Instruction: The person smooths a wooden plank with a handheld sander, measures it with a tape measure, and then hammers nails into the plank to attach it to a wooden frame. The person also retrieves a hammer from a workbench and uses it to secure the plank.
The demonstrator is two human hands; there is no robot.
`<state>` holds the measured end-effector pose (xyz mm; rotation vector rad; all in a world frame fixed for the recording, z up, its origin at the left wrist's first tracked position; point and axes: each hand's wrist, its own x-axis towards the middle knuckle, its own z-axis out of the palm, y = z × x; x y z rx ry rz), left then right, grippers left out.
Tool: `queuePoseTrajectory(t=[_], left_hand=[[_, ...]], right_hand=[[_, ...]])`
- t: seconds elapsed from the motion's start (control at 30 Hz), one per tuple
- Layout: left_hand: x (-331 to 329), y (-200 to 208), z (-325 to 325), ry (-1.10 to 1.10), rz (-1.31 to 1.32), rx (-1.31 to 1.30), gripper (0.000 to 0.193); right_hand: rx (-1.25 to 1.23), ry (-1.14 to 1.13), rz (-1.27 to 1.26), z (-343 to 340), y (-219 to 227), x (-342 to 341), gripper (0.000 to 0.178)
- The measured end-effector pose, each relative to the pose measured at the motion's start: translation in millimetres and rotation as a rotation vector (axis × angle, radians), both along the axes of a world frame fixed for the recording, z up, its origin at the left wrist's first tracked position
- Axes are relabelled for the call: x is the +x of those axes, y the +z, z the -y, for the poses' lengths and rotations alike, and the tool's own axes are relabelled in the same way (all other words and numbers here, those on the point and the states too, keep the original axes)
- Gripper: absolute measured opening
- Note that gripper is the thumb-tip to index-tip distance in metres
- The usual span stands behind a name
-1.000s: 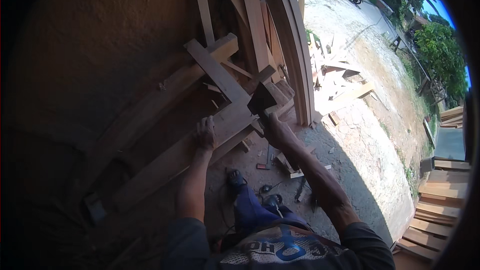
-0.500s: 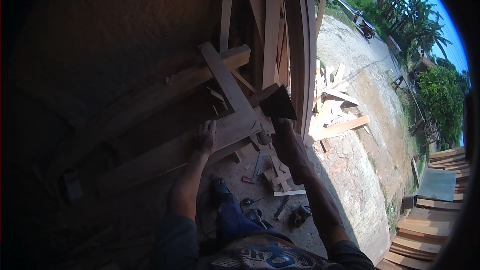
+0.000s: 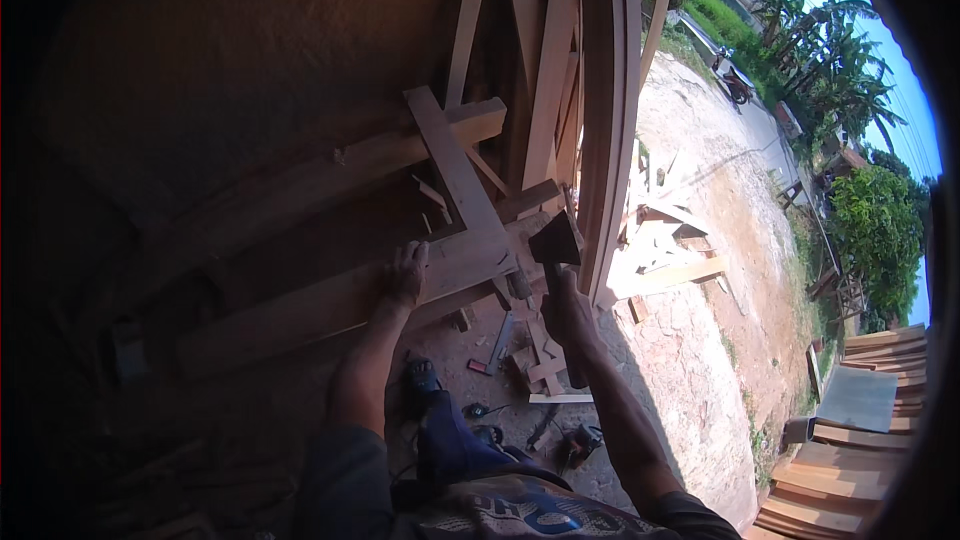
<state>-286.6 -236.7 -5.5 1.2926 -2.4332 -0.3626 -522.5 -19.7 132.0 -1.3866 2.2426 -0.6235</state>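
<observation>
1. Right hand (image 3: 568, 316): fingers closed round the handle of a hatchet-like tool (image 3: 556, 243), dark wedge head at the top, handle butt below the fist.
2. Left hand (image 3: 407, 275): laid on the wide board (image 3: 462, 266), fingers bent toward its far edge. Can't tell if they pinch it or just press.
3. Key relation: the board's near-right end, where the crosspiece (image 3: 448, 155) meets it in an L, lies left of the right fist, just beside the tool head in view. Height gap not readable.
4. Long axis: board runs lower left to upper right; crosspiece goes off away from the person, leaning left. Left hand touches the board; right hand is nearer its end.
5. Edges: heavy beam (image 3: 375, 153) lies under the crosspiece's far part. Tall boards (image 3: 610, 120) stand close on the tool's far right side.
6. Room: more on the near side, over floor with offcuts (image 3: 546, 370).
</observation>
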Motion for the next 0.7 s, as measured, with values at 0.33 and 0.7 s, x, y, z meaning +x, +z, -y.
queuePoseTrajectory(t=[0.33,0.7], left_hand=[[18,-16,1,0.000,-0.105,-0.067,0.033],[-2,-17,22,-0.012,-0.104,-0.147,0.032]], right_hand=[[-0.847,-0.013,0.078,30,216,32,0.023],[0.046,0.048,0.159,-1,-12,21,0.040]])
